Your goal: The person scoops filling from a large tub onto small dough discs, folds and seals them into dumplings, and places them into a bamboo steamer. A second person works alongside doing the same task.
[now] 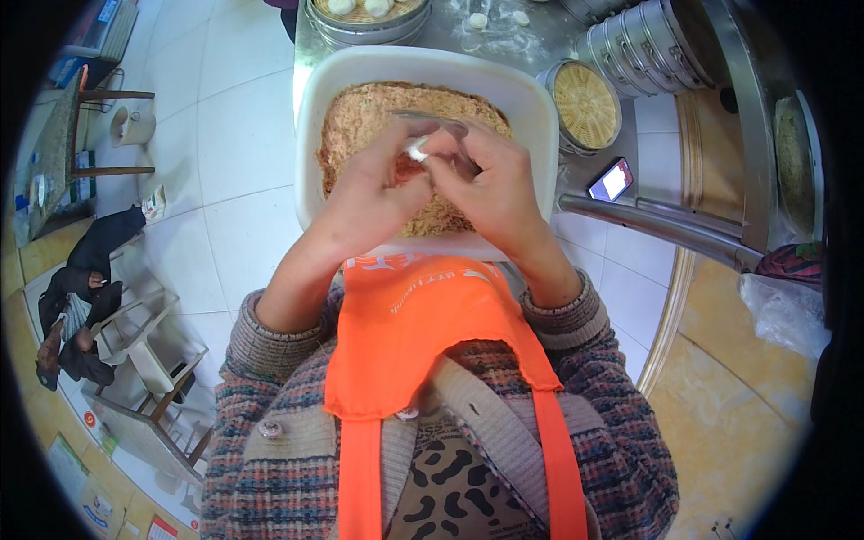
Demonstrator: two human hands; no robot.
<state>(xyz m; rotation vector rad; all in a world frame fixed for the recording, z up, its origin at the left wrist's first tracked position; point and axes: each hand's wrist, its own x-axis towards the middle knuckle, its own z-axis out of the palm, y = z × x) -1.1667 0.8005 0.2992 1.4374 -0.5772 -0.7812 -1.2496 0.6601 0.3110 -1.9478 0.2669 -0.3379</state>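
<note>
Both hands meet above a white plastic tub [540,115] of minced filling [364,101]. My left hand [371,182] and my right hand [486,169] pinch a small piece of white dough [417,150] between their fingers, with reddish filling visible below it. A thin metal utensil [422,115], blurred, shows at the fingertips of my right hand; how it is held is partly hidden. Beyond the tub, small dough pieces [478,21] lie on the floured steel table [452,47]. Round white buns [379,7] sit in a steamer [368,30] at the top.
Stacked metal steamers [648,50] stand at the upper right, near a steamer with a woven mat [586,104]. A phone [609,179] lies at the table's right side, by a steel rail [661,226]. A seated person [88,290] is at the far left, beside chairs.
</note>
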